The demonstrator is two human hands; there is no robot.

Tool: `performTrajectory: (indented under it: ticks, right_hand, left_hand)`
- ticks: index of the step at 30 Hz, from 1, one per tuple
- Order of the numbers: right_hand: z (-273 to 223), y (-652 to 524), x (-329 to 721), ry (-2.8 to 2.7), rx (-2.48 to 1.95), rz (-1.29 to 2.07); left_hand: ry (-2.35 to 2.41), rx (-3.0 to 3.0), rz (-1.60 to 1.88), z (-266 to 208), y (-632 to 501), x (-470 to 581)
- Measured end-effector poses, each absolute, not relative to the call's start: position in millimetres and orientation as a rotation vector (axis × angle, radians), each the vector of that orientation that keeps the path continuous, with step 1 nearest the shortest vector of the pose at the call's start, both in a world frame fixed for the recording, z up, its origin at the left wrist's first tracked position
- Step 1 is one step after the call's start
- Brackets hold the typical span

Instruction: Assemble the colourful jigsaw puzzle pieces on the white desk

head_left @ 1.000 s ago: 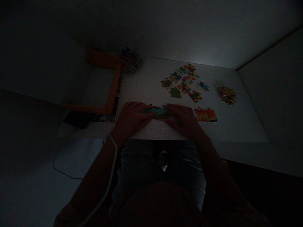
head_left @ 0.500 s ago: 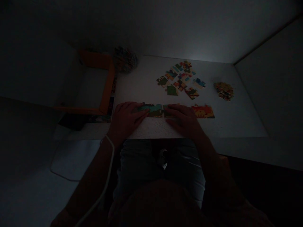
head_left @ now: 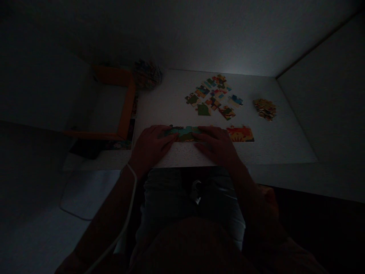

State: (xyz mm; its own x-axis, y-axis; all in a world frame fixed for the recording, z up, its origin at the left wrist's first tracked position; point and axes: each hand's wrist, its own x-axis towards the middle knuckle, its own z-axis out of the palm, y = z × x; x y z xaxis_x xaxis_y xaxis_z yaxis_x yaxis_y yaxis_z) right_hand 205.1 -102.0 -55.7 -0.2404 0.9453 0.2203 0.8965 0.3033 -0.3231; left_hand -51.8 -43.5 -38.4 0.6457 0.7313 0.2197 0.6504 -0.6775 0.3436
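My left hand (head_left: 151,144) lies at the left end of a row of joined puzzle pieces (head_left: 185,134), green and teal, with its outstretched fingers resting on them. On the right part of the same row, my right hand (head_left: 215,144) lies flat, fingers apart and thumb below the lower edge. Its fingers cover some of the pieces. Just right of that hand is a red-orange puzzle section (head_left: 241,134) with a sun-like pattern. No seam gap shows in the row between my hands, though the dim light hides detail.
Several loose puzzle pieces (head_left: 213,102) are spread farther back on the white table (head_left: 165,102). A stack of pieces (head_left: 265,109) stands at the right. On the left are an orange-edged box (head_left: 127,110), a bag of colourful bits (head_left: 146,75) and a dark flat object (head_left: 85,147).
The narrow gap between the two puzzle sections under my hands has closed. My right hand has moved slightly left with its section, and the view has shifted a little.
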Motion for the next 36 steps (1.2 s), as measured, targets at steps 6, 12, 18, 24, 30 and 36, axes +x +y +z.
performTrajectory:
  ticks: [6,12,18,24,30,36]
  right_hand:
    - [-55.7,-101.6,205.3,-2.267,-1.595,0.183]
    - [-54.5,-102.1,206.5,-2.301,-1.586,0.206]
    - [-54.3,-100.7,207.5,-2.345,-1.561,0.226]
    - [-50.6,-106.0,209.4,-2.267,-1.551,0.206]
    - [-48.1,-132.0,262.4,-1.848,-1.780,0.016]
    - [-62.1,-158.4,314.8,-1.928,-1.811,0.041]
  left_hand:
    - [1.080,2.681,0.529,-45.9,-40.0,-51.2]
    - [1.050,2.672,0.521,-44.8,-38.3,-50.5]
    - [1.074,2.657,0.527,-41.6,-40.2,-48.7]
    - [1.147,2.645,0.528,-37.0,-43.2,-48.1]
    - [1.166,2.598,0.518,-32.4,-49.6,-45.8]
    - [1.103,2.615,0.386,-23.2,-77.4,-12.4]
